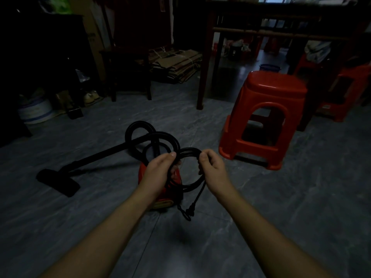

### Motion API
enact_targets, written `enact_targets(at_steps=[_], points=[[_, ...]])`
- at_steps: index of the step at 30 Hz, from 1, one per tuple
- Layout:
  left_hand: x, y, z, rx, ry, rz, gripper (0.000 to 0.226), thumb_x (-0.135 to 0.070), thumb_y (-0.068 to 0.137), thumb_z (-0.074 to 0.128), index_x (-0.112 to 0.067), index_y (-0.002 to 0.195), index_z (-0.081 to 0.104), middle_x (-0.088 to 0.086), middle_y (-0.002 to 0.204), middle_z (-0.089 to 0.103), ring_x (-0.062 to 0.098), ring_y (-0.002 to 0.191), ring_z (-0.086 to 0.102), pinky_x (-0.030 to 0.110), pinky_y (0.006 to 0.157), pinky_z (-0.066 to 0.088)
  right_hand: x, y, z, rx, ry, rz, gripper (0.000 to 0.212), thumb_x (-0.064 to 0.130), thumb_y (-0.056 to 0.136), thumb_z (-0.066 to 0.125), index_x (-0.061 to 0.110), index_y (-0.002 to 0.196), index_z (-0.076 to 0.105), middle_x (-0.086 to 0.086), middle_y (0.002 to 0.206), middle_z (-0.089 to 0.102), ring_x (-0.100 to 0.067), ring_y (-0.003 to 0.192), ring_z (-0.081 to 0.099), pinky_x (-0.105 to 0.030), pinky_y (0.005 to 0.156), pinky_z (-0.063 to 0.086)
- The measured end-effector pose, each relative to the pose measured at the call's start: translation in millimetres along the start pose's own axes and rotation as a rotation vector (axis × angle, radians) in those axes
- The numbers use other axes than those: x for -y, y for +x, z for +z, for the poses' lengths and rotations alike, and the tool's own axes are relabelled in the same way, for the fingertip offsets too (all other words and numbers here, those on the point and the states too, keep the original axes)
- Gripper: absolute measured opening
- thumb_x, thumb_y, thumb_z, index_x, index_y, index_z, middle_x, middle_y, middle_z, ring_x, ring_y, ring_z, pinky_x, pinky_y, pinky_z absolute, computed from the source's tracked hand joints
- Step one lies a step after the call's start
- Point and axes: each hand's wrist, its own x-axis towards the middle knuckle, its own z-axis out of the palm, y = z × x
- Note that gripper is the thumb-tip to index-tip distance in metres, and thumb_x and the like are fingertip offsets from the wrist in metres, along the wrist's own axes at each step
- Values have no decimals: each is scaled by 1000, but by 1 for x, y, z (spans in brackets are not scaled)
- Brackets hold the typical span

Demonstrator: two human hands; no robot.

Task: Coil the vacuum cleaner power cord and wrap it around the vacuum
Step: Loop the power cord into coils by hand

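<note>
A small red vacuum cleaner (175, 194) stands on the grey floor, partly hidden behind my left forearm. Its black ribbed hose (140, 129) loops behind it and runs left along a black wand to the floor nozzle (58, 182). I hold the black power cord (190, 151) as a coil of several loops above the vacuum. My left hand (158, 169) grips the coil's left side and my right hand (210, 166) grips its right side. The cord's end with the plug (189, 210) hangs down below the coil, near the floor.
A red plastic stool (267, 117) stands close on the right, with more red stools (341, 93) behind it. A dark wooden table's leg (202, 77) rises beyond. A dark chair (128, 71), flattened cardboard (176, 65) and a white bucket (35, 112) lie at the back left.
</note>
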Motion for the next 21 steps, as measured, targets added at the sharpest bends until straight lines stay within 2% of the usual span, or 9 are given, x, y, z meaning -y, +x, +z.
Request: enact_targets(at_steps=[3, 6, 9, 11, 13, 16, 17, 21], points=[[-12, 1, -2, -29, 6, 54, 31, -31, 101, 53, -14, 82, 71, -2, 71, 65, 12, 69, 60, 28, 67, 46, 6, -1, 0, 27, -15, -40, 24, 35, 101, 46, 24, 81, 53, 7, 69, 47, -13, 67, 47, -34, 65, 46], [-27, 2, -5, -44, 7, 122, 30, -30, 100, 54, -8, 88, 70, 7, 84, 65, 20, 80, 59, 35, 76, 46, 21, 0, 2, 25, 6, -102, 24, 30, 104, 46, 19, 84, 52, 5, 70, 47, -13, 66, 46, -35, 64, 44], [-42, 3, -7, -45, 23, 184, 35, -31, 100, 54, 2, 94, 65, 10, 86, 61, 22, 81, 56, 39, 76, 44, 36, 2, 5, 3, 35, -157, 23, 21, 105, 44, 8, 88, 52, 10, 69, 48, -9, 66, 47, -29, 63, 45], [-50, 4, -9, -32, 25, 213, 38, -30, 101, 53, 6, 95, 61, 11, 86, 57, 24, 81, 52, 41, 74, 41, 42, 4, 6, -2, 42, -183, 23, 20, 105, 44, 5, 89, 53, 14, 68, 49, -8, 67, 48, -30, 64, 45], [-55, 5, -10, -25, 35, 226, 36, -31, 101, 52, 1, 92, 64, 12, 86, 59, 25, 81, 54, 41, 74, 43, 48, 6, 6, 0, 50, -195, 22, 20, 105, 45, 11, 88, 54, 15, 68, 51, -6, 66, 49, -29, 64, 45], [-66, 3, -8, -27, 44, 255, 27, -29, 101, 52, -12, 86, 67, -1, 80, 66, 11, 79, 61, 28, 73, 48, 57, 8, 5, 2, 52, -206, 22, 20, 105, 44, 18, 86, 54, 17, 68, 53, -1, 66, 50, -23, 63, 44], [-69, 3, -8, -30, 43, 266, 27, -28, 101, 52, -14, 85, 67, -2, 79, 65, 10, 77, 61, 27, 72, 47, 61, 9, 5, -2, 56, -212, 22, 19, 105, 44, 18, 86, 54, 18, 68, 53, 0, 66, 50, -21, 63, 44], [-86, 4, -8, -21, 11, 317, 29, -35, 99, 54, -14, 86, 69, 11, 84, 59, 25, 80, 54, 41, 74, 44, 79, 14, 4, -24, 93, -275, 21, 18, 105, 43, 12, 88, 54, 14, 68, 51, -4, 64, 47, -20, 60, 42]])
